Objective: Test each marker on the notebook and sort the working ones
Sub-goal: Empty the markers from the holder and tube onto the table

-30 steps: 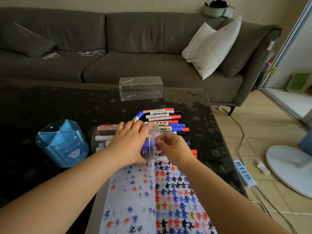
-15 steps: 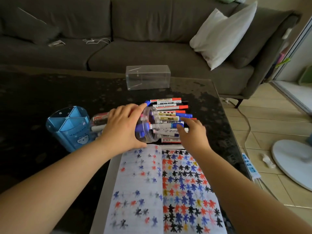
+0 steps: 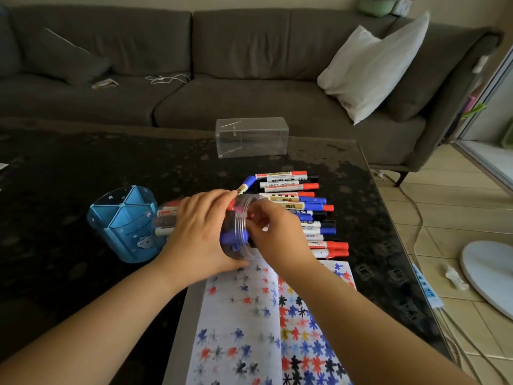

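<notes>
Behind my dark coffee table (image 3: pixel 83 168) sits the grey sofa (image 3: pixel 222 65). My left hand (image 3: pixel 198 232) grips the clear jar (image 3: pixel 238 226) lying on its side, steadying it while my right hand (image 3: pixel 274 232) pinches a marker at its mouth. Sorted markers (image 3: pixel 305 212) lie near the right edge, above the notebook (image 3: pixel 244 329).

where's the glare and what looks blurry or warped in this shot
Head view: daylight from the right puts a pale sheen on the dark table near the clear box; the notebook marks look soft at its lower left; wide-angle bend curves the sofa top and the forearms.
</notes>
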A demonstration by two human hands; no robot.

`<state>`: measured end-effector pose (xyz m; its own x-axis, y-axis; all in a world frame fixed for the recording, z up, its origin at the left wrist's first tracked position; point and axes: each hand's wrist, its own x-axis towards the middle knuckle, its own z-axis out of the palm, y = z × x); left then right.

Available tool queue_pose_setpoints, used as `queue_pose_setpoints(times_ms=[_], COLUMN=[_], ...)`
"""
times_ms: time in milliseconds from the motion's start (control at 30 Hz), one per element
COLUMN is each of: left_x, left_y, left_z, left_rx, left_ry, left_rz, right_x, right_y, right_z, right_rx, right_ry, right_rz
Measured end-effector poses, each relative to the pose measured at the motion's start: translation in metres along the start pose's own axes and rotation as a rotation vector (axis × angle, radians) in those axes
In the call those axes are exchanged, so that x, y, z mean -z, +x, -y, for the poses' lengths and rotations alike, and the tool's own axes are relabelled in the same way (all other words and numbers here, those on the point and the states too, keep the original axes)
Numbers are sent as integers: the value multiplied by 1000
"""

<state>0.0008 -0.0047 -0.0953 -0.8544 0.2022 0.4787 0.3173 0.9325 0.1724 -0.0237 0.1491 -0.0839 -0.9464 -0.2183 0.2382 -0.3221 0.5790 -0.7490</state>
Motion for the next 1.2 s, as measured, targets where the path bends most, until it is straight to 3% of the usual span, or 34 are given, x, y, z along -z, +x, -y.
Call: queue_pose_setpoints(times_ms=[133, 233, 367, 433, 533, 600, 700, 767, 867, 967, 1033, 1200], left_x=[2, 4, 3, 0, 0, 1, 2, 3, 2, 0, -2, -9], left_y=[-3, -3, -3, -3, -1, 0, 0, -1, -2, 1, 2, 7], left_z=[3, 4, 3, 1, 1, 1, -1, -2, -2, -5, -8, -15], left_rx=[5, 13, -19, -23, 20, 26, 21, 24, 24, 25, 18, -64], left_ry=[-45, -75, -52, -21, -13, -8, -6, -2, 1, 17, 57, 186], left_rz=[-15, -46, -6, -1, 0, 13, 23, 24, 24, 15, 31, 135], right_x=[0, 9, 45, 61, 73, 69, 49, 35, 26, 15, 9, 15], right_y=[3, 1, -10, -11, -4, 1, 2, -2, -8, -10, -7, 3], right_z=[7, 2, -15, -24, -41, -55, -71, -70, -46, -14, -3, -12], right_rx=[166, 210, -60, -155, -308, -460, -626, -619, -350, -106, -90, -131], right_ry=[-107, 4, 576, 787, 830, 730, 508, 265, 112, 86, 24, -69], right_rz=[-16, -56, -48, -192, -463, -544, -419, -295, -254, -9, 109, 202])
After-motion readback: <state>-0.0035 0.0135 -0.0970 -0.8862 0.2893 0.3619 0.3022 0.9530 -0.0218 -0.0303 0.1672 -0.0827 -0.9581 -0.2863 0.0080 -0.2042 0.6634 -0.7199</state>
